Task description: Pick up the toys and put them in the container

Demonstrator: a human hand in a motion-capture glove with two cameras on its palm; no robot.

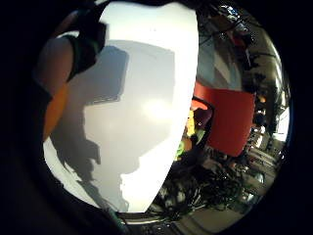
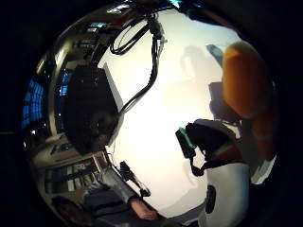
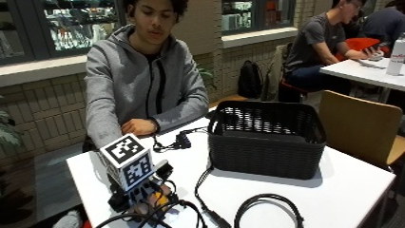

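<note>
1. Okay, my gloved right hand (image 3: 140,198) is low at the near edge of the white table (image 3: 354,185). Its fingers are curled round an orange toy (image 3: 159,198), and only a sliver of that toy shows in the outside view.
2. Both palm views back that up: orange crowds the rim right beside the strapped fingers (image 1: 54,63), so the toy sits tight against the palm. I judge this a carrying hold, ready for the drop.
3. The black basket (image 3: 265,137) stands upright, well apart from the hand, toward the far side of the table. Something yellow and green shows in it from the little-finger side, though I cannot make out what.
4. The bare left hand (image 3: 139,127) rests flat on the table by the person's chest, out of the way.
5. Room to move: open tabletop lies between hand and basket, but black cables (image 3: 265,209) loop across the near side and one runs up toward the basket's wall.
6. My call is to lift clear of the cables first, then come over the rim from above. The walls are tall, so a low approach risks knocking the basket.
</note>
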